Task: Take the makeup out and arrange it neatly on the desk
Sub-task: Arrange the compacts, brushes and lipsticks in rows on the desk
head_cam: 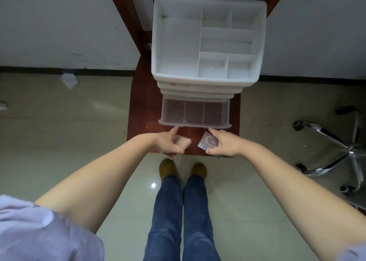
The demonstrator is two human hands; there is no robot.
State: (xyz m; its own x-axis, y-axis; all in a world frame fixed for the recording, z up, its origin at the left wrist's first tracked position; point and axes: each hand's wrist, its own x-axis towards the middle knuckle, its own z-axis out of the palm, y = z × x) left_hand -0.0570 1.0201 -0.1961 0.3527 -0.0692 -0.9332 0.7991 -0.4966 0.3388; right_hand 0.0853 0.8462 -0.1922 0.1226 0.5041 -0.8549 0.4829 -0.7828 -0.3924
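Both hands' curled fingers around makeup: left (168, 144) pinkish compact (183, 142), right (223, 145) perhaps clear-lidded case (208, 142).

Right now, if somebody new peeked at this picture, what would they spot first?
Probably the big white organizer standing on the small red-brown table, its top compartments bare. Its clear bottom drawer is pulled out toward the person. Just in front of it, the left hand grips a pinkish case and the right hand holds a small clear packet, each with a forefinger stretched to the drawer's front edge.
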